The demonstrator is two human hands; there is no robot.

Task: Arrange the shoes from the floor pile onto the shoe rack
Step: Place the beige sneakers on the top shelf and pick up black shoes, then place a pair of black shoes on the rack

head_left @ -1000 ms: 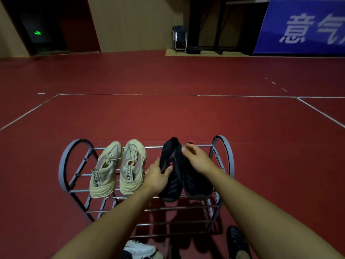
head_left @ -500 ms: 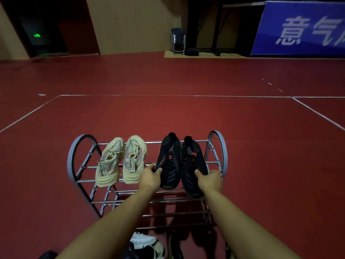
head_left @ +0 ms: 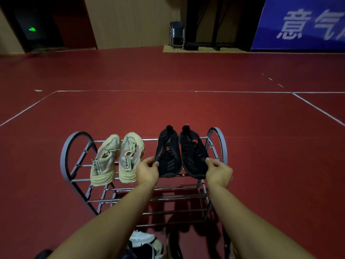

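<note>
A grey metal shoe rack [head_left: 67, 157] stands on the red floor in front of me. Two beige sneakers [head_left: 116, 157] lie side by side on the left of its top shelf. Two black sneakers sit on the right, toes pointing away. My left hand [head_left: 147, 170] pinches the heel side of the left black sneaker [head_left: 167, 154]. My right hand [head_left: 219, 171] grips the heel side of the right black sneaker [head_left: 194, 156]. More shoes, a white one [head_left: 142, 238] among them, lie in a pile on the floor between my forearms.
The rack's lower shelves [head_left: 168, 200] hold nothing that I can see. Red court floor with white lines [head_left: 168, 91] spreads all around. A folding chair [head_left: 176, 34] and a blue banner [head_left: 302, 23] stand far off at the back wall.
Both hands slid back from the tops of the black sneakers to their heel ends. The two black sneakers now sit straight and side by side on the top shelf.
</note>
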